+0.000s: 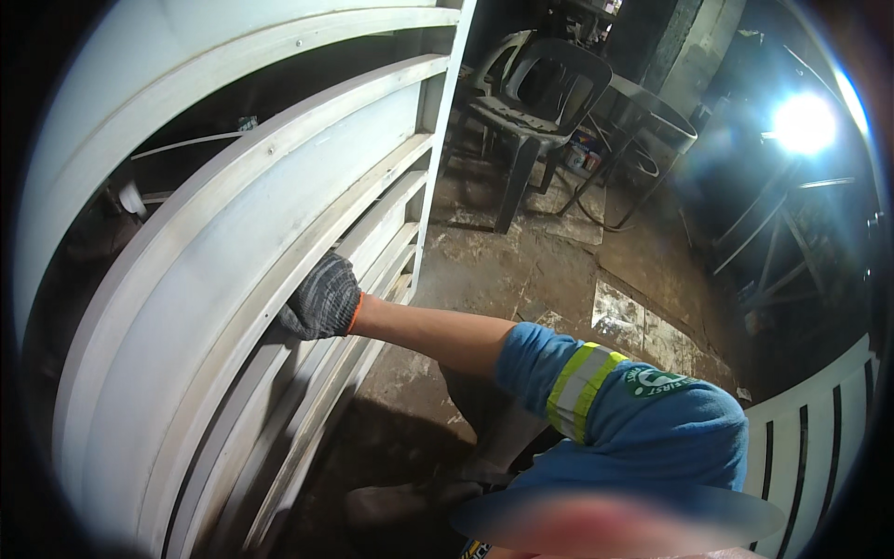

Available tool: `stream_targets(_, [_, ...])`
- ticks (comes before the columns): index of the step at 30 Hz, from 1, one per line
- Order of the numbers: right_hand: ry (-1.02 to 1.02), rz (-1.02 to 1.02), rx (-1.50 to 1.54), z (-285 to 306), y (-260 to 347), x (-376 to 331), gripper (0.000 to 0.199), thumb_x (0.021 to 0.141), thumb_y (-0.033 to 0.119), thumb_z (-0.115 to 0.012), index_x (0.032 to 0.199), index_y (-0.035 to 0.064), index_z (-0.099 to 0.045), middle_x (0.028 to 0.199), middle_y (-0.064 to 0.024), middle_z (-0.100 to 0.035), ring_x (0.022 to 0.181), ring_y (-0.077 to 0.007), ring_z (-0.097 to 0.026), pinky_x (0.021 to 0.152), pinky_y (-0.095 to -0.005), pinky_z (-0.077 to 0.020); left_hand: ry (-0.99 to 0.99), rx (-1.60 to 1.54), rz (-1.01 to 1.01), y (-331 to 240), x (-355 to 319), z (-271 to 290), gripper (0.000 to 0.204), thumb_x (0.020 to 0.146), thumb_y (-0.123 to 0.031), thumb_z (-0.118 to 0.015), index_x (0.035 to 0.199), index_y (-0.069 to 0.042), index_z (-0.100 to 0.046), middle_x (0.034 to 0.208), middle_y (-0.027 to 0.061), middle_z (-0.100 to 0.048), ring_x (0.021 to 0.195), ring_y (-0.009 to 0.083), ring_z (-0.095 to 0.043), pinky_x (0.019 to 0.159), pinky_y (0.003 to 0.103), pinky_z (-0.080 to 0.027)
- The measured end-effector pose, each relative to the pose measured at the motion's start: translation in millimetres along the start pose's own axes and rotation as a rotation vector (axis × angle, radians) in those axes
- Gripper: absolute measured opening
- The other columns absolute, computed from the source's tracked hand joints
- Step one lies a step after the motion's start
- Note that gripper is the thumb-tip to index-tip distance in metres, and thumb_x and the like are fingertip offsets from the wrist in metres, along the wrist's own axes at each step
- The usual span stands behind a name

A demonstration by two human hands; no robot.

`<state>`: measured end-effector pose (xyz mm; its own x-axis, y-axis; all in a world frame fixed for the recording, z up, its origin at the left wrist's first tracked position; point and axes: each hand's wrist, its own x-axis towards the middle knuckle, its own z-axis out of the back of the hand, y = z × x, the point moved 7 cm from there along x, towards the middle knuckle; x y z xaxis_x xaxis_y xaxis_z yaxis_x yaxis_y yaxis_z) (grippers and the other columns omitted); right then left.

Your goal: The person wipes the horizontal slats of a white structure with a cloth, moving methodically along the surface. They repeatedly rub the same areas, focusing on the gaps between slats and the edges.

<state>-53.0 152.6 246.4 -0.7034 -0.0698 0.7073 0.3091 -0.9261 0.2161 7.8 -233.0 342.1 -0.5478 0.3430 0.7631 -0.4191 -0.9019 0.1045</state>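
My right hand (pixel 322 297), in a dark grey knit glove with an orange cuff, reaches across to the left. It is closed at a white rail (pixel 279 293) of a large framed panel (pixel 251 186). Its fingertips are hidden in the gap between the rails. The panel stands tilted on my left, with long white bars and pale flat sheets between them; small screw heads or holes dot the bars. Below the hand, more bars (pixel 326 410) run close together, some stained brown. My left hand is not in view.
Dark plastic chairs (pixel 549 93) stand at the back, beside a round-topped metal stand (pixel 652 112). A bright work lamp (pixel 805 124) glares at the right. Flat sheets (pixel 643 321) lie on the stained floor. A pale slotted panel (pixel 819 438) stands at the lower right.
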Motion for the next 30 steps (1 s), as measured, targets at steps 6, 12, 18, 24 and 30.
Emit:
stream_targets(6, [-0.084,0.04,0.061,1,1,-2,0.038,0.08,0.04,-0.058,0.103,0.0114,-0.067,0.096,-0.014,-0.067,0.086,-0.0369,-0.063,0.077,-0.0483,-0.0494,0.027,0.015,-0.018,-12,13,-24,0.018,0.089,-0.007,-0.055,0.094,-0.004,-0.071,0.082,0.0157,-0.067,0.073,0.0285,-0.061,0.07,0.037,-0.051])
stream_targets(12, [-0.036,0.02,0.078,-22,-8,-11,0.043,0.081,0.039,-0.057,0.113,0.0116,-0.065,0.113,-0.016,-0.062,0.104,-0.0377,-0.058,0.091,-0.0478,-0.0446,0.046,0.016,-0.043,-30,29,-42,0.019,0.089,-0.008,-0.054,0.098,-0.006,-0.07,0.085,0.015,-0.066,0.077,0.028,-0.061,0.073,0.037,-0.051])
stream_targets(18, [-0.043,-0.008,0.119,-25,-15,-12,0.048,0.079,0.042,-0.058,0.116,0.0116,-0.064,0.116,-0.0163,-0.061,0.108,-0.0374,-0.057,0.096,-0.048,-0.0426,0.051,0.017,-0.054,-44,35,-51,0.02,0.09,-0.009,-0.052,0.101,-0.008,-0.069,0.088,0.0142,-0.066,0.081,0.0274,-0.06,0.076,0.037,-0.05])
stream_targets(24, [-0.005,0.013,0.103,-24,-17,-8,0.048,0.077,0.042,-0.058,0.114,0.0109,-0.064,0.115,-0.0173,-0.062,0.105,-0.0379,-0.058,0.094,-0.0489,-0.0437,0.044,-0.011,-0.071,-48,38,-60,0.022,0.09,-0.009,-0.051,0.104,-0.01,-0.068,0.091,0.0134,-0.065,0.085,0.0268,-0.059,0.079,0.037,-0.049])
stream_targets(30, [0.012,-0.005,0.112,-20,-10,-7,0.05,0.077,0.043,-0.057,0.115,0.0117,-0.064,0.118,-0.016,-0.061,0.107,-0.0384,-0.057,0.096,-0.0483,-0.0427,0.045,-0.03,-0.091,-48,38,-65,0.025,0.091,-0.01,-0.049,0.108,-0.013,-0.067,0.094,0.0127,-0.064,0.089,0.0263,-0.059,0.082,0.036,-0.049])
